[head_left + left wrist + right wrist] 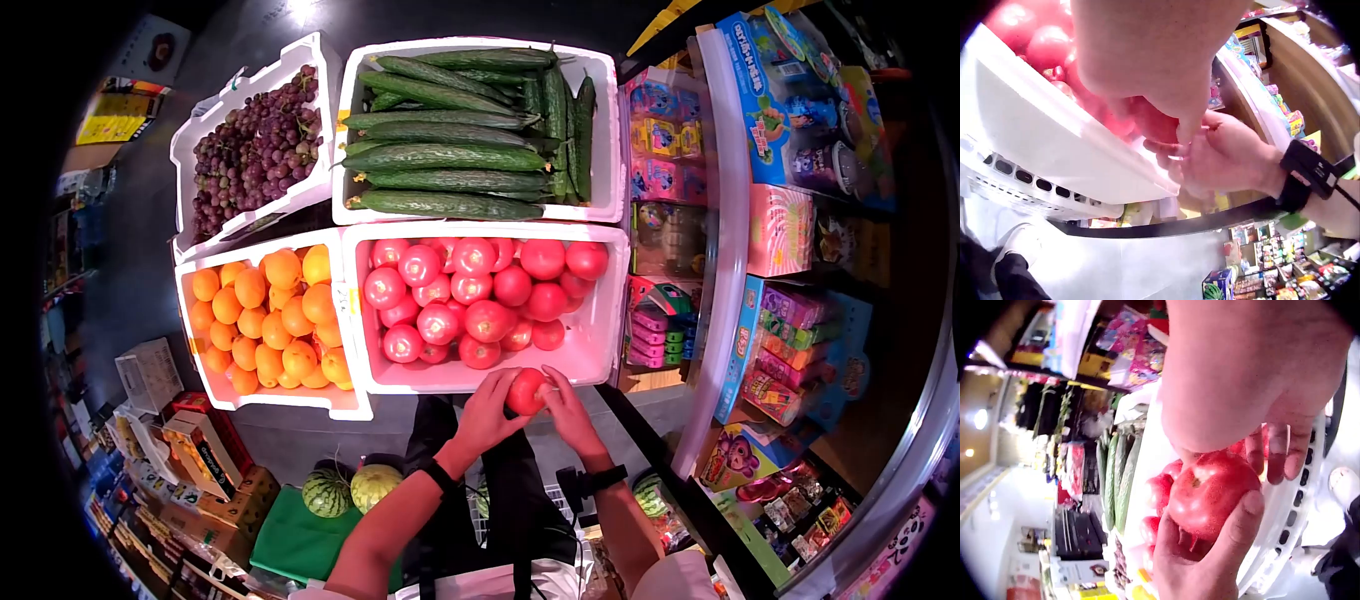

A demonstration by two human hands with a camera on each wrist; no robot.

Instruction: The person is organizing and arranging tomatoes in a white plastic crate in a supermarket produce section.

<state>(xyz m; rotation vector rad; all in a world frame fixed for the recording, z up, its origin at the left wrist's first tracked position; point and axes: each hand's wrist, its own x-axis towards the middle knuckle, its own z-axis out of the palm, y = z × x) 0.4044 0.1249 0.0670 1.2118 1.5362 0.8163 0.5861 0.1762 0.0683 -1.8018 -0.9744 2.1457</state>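
Note:
A red tomato [525,391] is held between both hands at the near edge of the white foam box [610,372] of tomatoes. My left hand [487,418] grips it from the left, and the right wrist view shows the left thumb [1241,525] across its side. From the other side, my right hand [574,420] holds it with curled fingers [1277,453]; its thumb is mostly hidden. The stem scar faces up in the right wrist view. In the left wrist view, the left hand covers much of the tomato [1159,122]. Several more tomatoes [437,324] lie piled in the box.
Cucumbers [450,156] fill the box behind; oranges [262,322] and grapes [255,150] are in boxes at left. Packaged sweets [790,320] line the right-hand shelf. Watermelons [326,492] and a green cloth [300,540] are low at the left.

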